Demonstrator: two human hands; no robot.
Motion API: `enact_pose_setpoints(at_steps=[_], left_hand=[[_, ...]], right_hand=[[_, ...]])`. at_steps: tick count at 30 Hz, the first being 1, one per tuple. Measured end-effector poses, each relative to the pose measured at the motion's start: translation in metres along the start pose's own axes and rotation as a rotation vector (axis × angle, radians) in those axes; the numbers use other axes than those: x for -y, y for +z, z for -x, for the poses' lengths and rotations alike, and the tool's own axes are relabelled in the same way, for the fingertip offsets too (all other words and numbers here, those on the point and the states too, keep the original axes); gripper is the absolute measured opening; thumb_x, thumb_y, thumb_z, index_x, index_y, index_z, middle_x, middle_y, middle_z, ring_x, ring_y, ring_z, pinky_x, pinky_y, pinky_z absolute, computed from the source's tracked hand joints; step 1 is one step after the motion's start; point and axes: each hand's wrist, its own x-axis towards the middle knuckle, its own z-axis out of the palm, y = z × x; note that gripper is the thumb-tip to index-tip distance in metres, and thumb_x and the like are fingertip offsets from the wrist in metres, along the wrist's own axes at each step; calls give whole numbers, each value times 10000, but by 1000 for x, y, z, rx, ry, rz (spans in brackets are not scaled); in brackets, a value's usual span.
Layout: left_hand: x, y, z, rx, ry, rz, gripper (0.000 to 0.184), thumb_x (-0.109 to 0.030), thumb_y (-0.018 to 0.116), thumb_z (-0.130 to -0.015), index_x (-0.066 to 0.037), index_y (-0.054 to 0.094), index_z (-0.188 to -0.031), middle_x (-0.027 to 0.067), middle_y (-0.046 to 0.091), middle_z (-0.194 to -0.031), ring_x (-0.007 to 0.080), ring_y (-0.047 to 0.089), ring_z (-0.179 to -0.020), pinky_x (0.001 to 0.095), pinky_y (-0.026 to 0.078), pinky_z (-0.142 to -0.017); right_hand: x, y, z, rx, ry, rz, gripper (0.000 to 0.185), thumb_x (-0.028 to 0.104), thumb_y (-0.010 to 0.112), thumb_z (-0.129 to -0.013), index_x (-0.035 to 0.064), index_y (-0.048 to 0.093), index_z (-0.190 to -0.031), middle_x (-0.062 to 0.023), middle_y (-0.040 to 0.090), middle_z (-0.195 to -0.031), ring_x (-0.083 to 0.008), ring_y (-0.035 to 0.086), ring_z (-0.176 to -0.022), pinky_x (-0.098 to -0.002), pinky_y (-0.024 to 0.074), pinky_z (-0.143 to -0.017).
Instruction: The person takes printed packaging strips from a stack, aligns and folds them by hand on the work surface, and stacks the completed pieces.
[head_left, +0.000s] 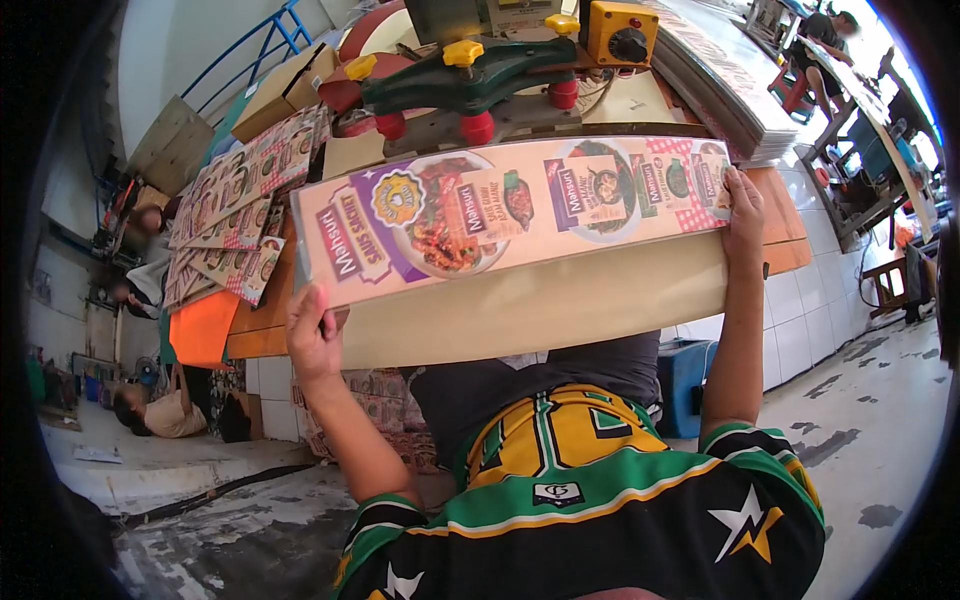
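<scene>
A workshop with a worn, patchy floor [840, 480] lies behind and around a brown surface [785, 225]; one co-worker [825, 50] sits far to the right, another person [160, 410] low at the left.

The fingers of both hands are closed on one long printed panel [520, 215]: the left hand [315, 330] pinches its lower left corner, the right hand [743, 215] grips its right end. The panel is tilted, right end farther from the body, over a pale cream board [540, 315]; whether it touches the board I cannot tell. Just beyond stands a green clamp frame [470, 85] with yellow knobs and red feet, a yellow control box [622, 35] beside it. Similar panels lie in a loose pile [235, 190] at the left, near an orange sheet [205, 325]; a tall stack of flat sheets [720, 80] stands at the right.

The step in hand seems to be handling this single panel at the board. Any move from here calls for both ends to travel together, since so long a piece would probably flex or swing askew.
</scene>
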Motion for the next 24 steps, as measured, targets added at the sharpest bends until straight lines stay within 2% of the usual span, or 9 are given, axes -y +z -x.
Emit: enact_pose_setpoints(at_steps=[4,8,10,13,17,19,20,22,24], left_hand=[[17,6,4,253,40,553,418,-288,586,-1020,-120,468,-656,-54,380,-550,55,315,-493,225,220,-490],[30,-7,1,165,3,538,411,-271,589,-1021,-119,463,-660,-59,347,-569,48,295,-504,228,211,-504],[30,-3,1,-160,39,150,412,-246,592,-1020,-123,442,-657,-63,340,-599,37,288,-516,226,204,-514],[29,5,2,-200,122,-155,401,-226,595,-1018,-126,436,-663,-71,331,-626,26,283,-520,216,202,-511],[34,-11,6,-151,32,-103,414,-240,594,-1021,-126,429,-658,-63,328,-600,31,286,-510,219,219,-513],[43,-17,6,-1,23,333,449,-289,577,-1034,-134,417,-644,-59,315,-557,49,261,-492,236,235,-528],[47,-20,5,4,18,335,449,-289,577,-1034,-134,417,-644,-59,315,-557,49,261,-492,236,235,-528],[47,-16,5,254,19,612,484,-346,534,-1054,-149,405,-631,-58,303,-521,72,230,-475,254,243,-546],[53,-14,4,284,27,698,495,-371,501,-1064,-154,404,-629,-60,301,-518,76,221,-473,253,242,-553]], right_hand=[[3,6,5,67,16,20,260,199,537,-1052,-25,635,-1141,-51,699,-1012,-79,664,-871,-228,545,-769],[10,20,12,68,14,12,242,202,540,-1049,-13,636,-1103,-38,693,-994,-67,658,-859,-221,542,-750],[12,19,14,28,1,14,239,205,539,-1050,-10,635,-1091,-35,692,-991,-64,656,-857,-221,542,-745],[11,18,17,56,6,9,241,211,537,-1051,-7,634,-1081,-34,689,-989,-62,654,-852,-220,541,-745],[11,22,17,58,17,41,254,227,550,-1046,-8,645,-1064,-20,682,-951,-51,631,-815,-210,517,-720],[12,23,17,48,16,43,263,238,563,-1040,-8,656,-1049,-6,674,-917,-38,608,-778,-201,492,-688],[13,23,17,73,13,82,259,239,562,-1039,-1,659,-1035,2,667,-906,-32,596,-764,-197,478,-677],[14,19,14,94,10,124,256,241,561,-1038,7,662,-1021,10,660,-894,-26,584,-751,-193,465,-665],[12,18,11,134,30,139,223,221,540,-1047,24,640,-1017,35,615,-887,-14,549,-757,-184,446,-659]])
